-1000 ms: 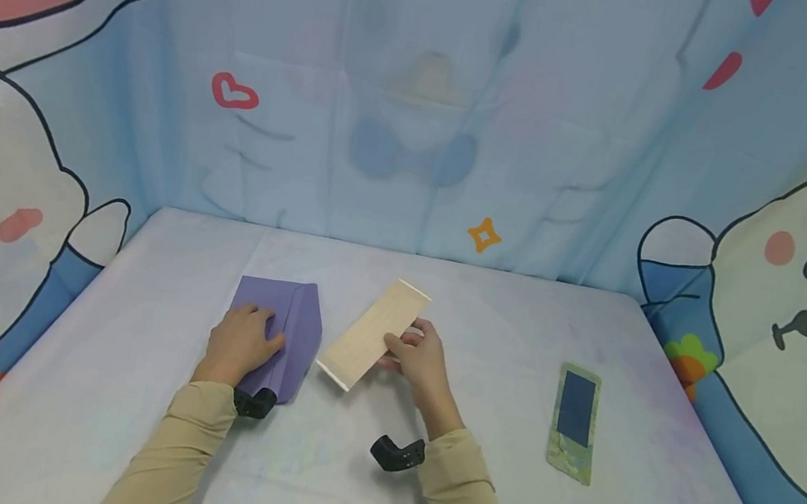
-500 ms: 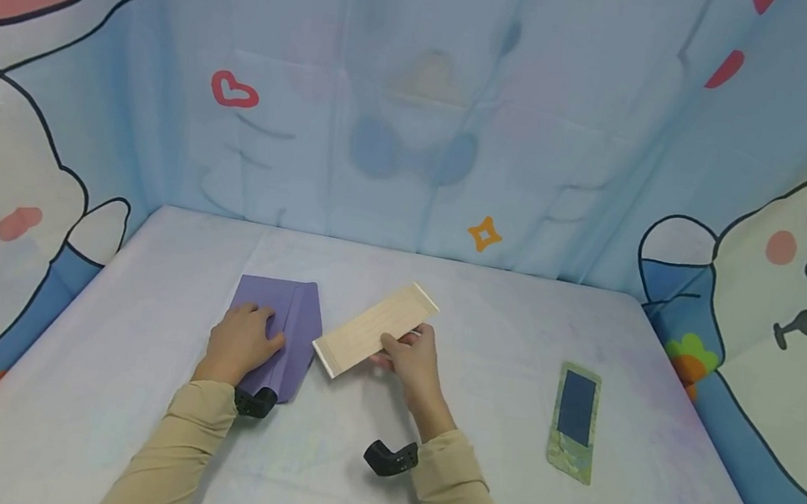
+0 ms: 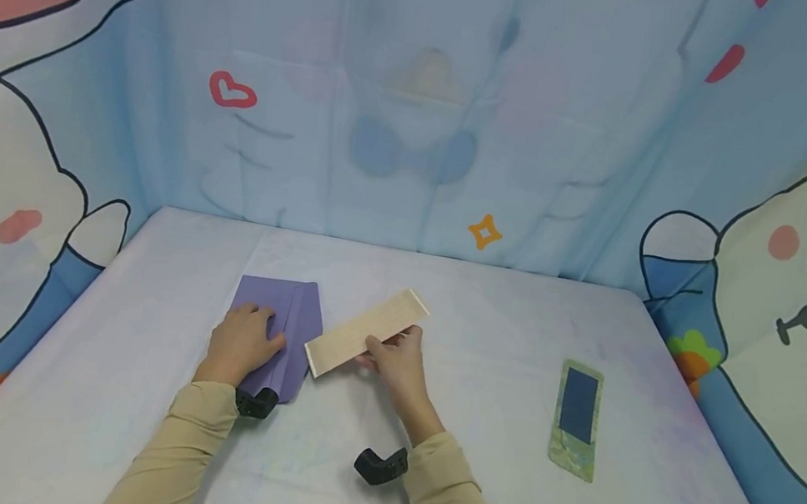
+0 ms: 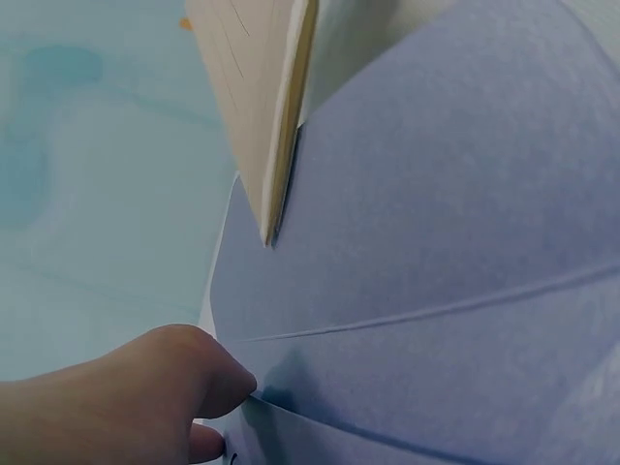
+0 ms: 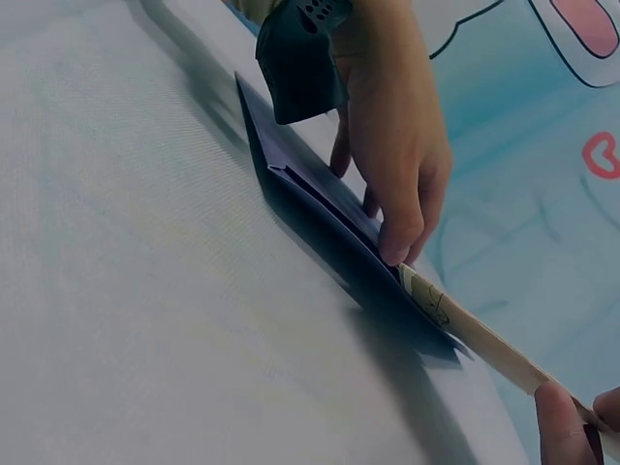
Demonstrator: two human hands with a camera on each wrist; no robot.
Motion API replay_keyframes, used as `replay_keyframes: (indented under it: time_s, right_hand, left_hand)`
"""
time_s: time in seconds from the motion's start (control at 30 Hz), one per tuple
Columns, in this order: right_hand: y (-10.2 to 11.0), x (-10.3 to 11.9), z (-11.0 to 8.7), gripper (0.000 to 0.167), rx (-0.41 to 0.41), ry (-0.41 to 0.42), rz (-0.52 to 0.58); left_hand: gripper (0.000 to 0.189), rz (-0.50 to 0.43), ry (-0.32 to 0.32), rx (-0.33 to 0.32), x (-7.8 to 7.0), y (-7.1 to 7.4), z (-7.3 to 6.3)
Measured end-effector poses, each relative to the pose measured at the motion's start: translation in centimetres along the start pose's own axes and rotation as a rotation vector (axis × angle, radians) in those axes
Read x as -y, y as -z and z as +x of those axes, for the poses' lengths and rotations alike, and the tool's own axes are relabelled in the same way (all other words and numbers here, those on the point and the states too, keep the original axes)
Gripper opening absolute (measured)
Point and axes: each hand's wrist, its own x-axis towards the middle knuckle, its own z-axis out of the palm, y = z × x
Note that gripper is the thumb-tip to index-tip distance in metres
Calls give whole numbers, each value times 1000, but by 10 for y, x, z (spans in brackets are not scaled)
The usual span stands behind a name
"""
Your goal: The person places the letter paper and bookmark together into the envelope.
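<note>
A purple paper envelope (image 3: 299, 319) lies on the left half of the table, its flap folded out to the right. My left hand (image 3: 240, 341) holds it from the left side; in the left wrist view the thumb (image 4: 208, 378) pinches the edge of the envelope's pocket. My right hand (image 3: 395, 364) grips a thin, pale wood-coloured rectangular piece (image 3: 367, 332) by its near long side, thumb on top. That piece is tilted, and its lower left end overlaps the envelope's right edge. Part of a line drawing shows on its underside in the right wrist view.
A green card-like piece with a dark blue panel (image 3: 576, 416) lies on the right of the white-covered table (image 3: 483, 464). A blue cartoon curtain (image 3: 420, 119) hangs behind. Black wrist cameras (image 3: 380, 466) stick out from both wrists.
My right hand has shifted a little to the left with the pale piece, which has turned more sideways, its left end reaching the envelope. My left hand and the envelope stay put.
</note>
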Motion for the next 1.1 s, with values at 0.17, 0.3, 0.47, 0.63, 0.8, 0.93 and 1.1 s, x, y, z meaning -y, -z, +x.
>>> replay_keyframes:
  time_s: [0.17,0.3,0.47,0.63,0.8,0.93,1.1]
  right_hand:
    - [-4,-1,-3,59,23,10,-5]
    - [-8,-2,-5,61,41,17,3]
    - [-11,-3,-8,60,59,32,-16]
    - [-13,-4,-10,59,71,47,-83]
    - [-14,-7,-11,57,79,70,-158]
    - [-16,-9,-9,55,82,75,-189]
    - [-17,-9,-11,52,96,88,-215]
  left_hand:
    - [53,-1,5,5,0,0,0]
    - [53,5,3,3,0,-1,0]
    - [53,6,5,7,1,-1,0]
    - [53,2,5,8,1,-2,1]
    - [54,8,8,14,1,-2,2]
    - [54,17,11,17,1,-3,3]
    - [54,17,14,12,1,-4,3]
